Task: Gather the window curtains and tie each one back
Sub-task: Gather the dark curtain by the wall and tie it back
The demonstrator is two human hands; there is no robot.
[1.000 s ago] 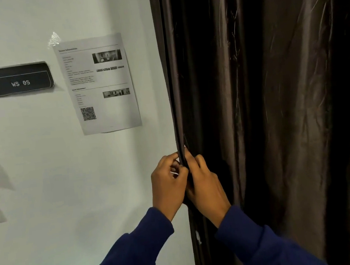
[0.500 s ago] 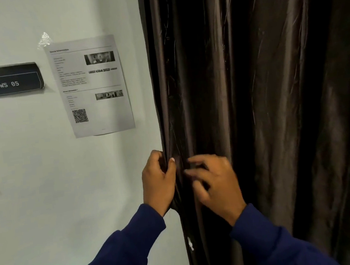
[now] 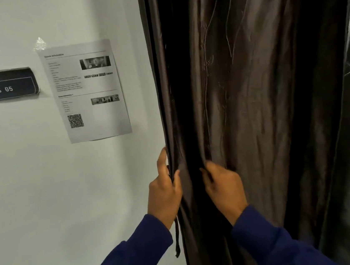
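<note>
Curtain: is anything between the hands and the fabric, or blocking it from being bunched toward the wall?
Nothing visible. The left hand grips the curtain edge beside the wall; the right hand pinches a fold. A thin dark strap hangs below the left hand.

We see the dark brown satin curtain (image 3: 253,101) hanging right of the taped printed paper sheet (image 3: 86,92), itself right of the black "WS 05" nameplate (image 3: 2,86).

"WS 05" on the dark wall plaque (image 3: 2,89) — taped sheet's (image 3: 86,92) print illegible
</note>
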